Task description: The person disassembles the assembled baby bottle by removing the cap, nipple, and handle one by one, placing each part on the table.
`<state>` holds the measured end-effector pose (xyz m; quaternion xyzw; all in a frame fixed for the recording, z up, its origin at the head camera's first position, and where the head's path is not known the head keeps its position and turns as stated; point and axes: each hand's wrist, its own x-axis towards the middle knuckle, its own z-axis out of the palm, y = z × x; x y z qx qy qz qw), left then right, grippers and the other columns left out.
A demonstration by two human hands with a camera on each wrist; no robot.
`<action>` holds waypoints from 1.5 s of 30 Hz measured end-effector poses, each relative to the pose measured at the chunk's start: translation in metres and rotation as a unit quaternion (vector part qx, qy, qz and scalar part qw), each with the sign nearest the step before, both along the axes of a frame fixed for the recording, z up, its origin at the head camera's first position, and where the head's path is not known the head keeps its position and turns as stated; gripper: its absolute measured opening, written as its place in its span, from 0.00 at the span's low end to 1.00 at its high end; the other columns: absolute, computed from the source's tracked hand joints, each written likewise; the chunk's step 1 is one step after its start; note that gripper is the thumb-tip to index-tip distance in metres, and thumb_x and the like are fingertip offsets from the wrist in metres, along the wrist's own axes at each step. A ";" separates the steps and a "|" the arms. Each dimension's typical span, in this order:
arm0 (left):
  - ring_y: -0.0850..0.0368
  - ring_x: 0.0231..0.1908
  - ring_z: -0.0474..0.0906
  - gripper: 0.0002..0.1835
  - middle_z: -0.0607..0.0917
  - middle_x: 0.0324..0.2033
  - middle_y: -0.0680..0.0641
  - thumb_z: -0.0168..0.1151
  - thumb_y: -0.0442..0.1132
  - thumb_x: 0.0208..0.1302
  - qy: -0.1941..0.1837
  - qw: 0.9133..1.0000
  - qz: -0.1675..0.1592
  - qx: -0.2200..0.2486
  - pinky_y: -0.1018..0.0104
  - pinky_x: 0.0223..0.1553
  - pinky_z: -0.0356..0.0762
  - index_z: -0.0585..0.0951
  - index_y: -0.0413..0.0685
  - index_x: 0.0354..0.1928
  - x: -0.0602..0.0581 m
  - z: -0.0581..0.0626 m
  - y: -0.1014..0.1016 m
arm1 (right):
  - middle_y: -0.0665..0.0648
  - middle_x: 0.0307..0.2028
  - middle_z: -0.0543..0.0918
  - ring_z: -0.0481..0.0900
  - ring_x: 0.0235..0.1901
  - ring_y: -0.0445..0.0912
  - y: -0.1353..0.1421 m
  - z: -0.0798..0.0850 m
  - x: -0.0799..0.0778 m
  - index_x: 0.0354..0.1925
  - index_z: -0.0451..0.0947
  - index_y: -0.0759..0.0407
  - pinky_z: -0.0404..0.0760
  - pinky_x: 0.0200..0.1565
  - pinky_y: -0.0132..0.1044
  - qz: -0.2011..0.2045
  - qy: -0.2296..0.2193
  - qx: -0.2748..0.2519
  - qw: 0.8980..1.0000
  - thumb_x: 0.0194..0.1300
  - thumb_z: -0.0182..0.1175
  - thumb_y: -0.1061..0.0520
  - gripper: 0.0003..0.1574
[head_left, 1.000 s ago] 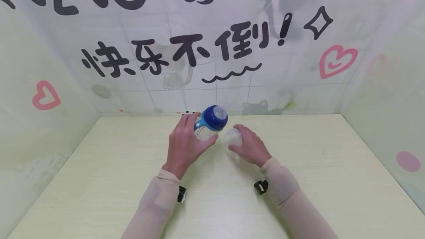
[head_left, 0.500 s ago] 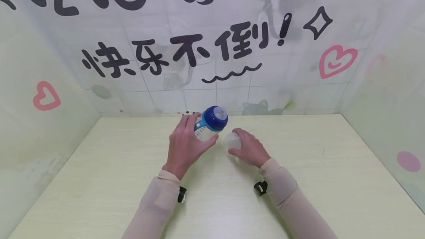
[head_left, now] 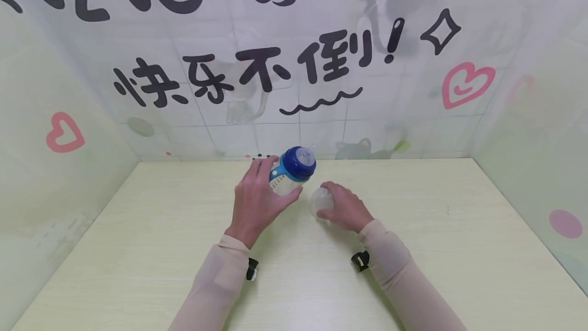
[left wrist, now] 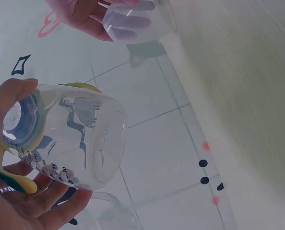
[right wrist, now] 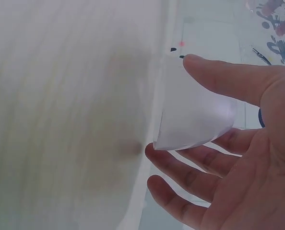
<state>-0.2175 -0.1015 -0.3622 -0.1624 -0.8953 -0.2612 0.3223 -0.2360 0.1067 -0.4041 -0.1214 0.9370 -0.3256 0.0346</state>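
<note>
A baby bottle (head_left: pixel 286 184) with a dark blue collar, clear teat and light blue handle is gripped in my left hand (head_left: pixel 256 195). It is raised over the table and tilted, teat toward the upper right. In the left wrist view the clear bottle body (left wrist: pixel 85 134) shows measuring marks, with thumb and fingers around it. My right hand (head_left: pixel 345 206) holds a clear dome-shaped bottle cap (head_left: pixel 321 202) between thumb and fingers, to the right of the bottle. In the right wrist view the cap (right wrist: pixel 195 115) has its open rim facing the tabletop, close over it.
Both hands work over a pale wood-grain table (head_left: pixel 184 269). Behind it stands a white printed back wall (head_left: pixel 257 137), with a left side wall (head_left: pixel 59 188) and a right side wall (head_left: pixel 537 167) bounding the table.
My right hand has moved the clear cap down and slightly toward me, toward the tabletop. The left hand and the baby bottle have stayed almost still.
</note>
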 end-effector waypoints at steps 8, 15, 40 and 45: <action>0.44 0.41 0.82 0.41 0.81 0.46 0.40 0.78 0.57 0.46 -0.004 1.000 0.001 0.000 0.49 0.34 0.84 0.77 0.40 0.58 0.000 0.000 0.000 | 0.64 0.56 0.79 0.78 0.53 0.59 0.000 -0.001 0.000 0.63 0.70 0.63 0.79 0.51 0.58 0.004 -0.004 0.006 1.000 0.54 0.74 0.57 0.40; 0.43 0.41 0.82 0.41 0.81 0.46 0.40 0.78 0.57 0.46 -0.004 1.000 0.003 0.000 0.48 0.34 0.84 0.77 0.40 0.58 0.000 0.000 0.000 | 0.64 0.56 0.80 0.78 0.53 0.60 0.000 -0.002 0.000 0.62 0.71 0.64 0.79 0.52 0.59 0.010 0.001 0.015 1.000 0.53 0.75 0.59 0.39; 0.45 0.38 0.82 0.43 0.81 0.45 0.40 0.79 0.59 0.44 -0.001 1.000 0.001 -0.006 0.50 0.32 0.84 0.77 0.40 0.58 -0.001 0.000 0.001 | 0.65 0.57 0.80 0.80 0.54 0.59 0.002 0.032 0.007 0.65 0.70 0.65 0.78 0.53 0.56 -0.015 0.125 -0.121 0.985 0.69 0.60 0.52 0.31; 0.45 0.37 0.82 0.42 0.81 0.44 0.40 0.79 0.59 0.44 -0.005 1.000 -0.002 -0.008 0.51 0.30 0.83 0.77 0.41 0.57 0.001 0.000 0.002 | 0.64 0.57 0.80 0.79 0.54 0.56 -0.003 0.041 0.013 0.67 0.68 0.65 0.78 0.51 0.54 -0.010 0.179 -0.200 0.963 0.71 0.58 0.55 0.30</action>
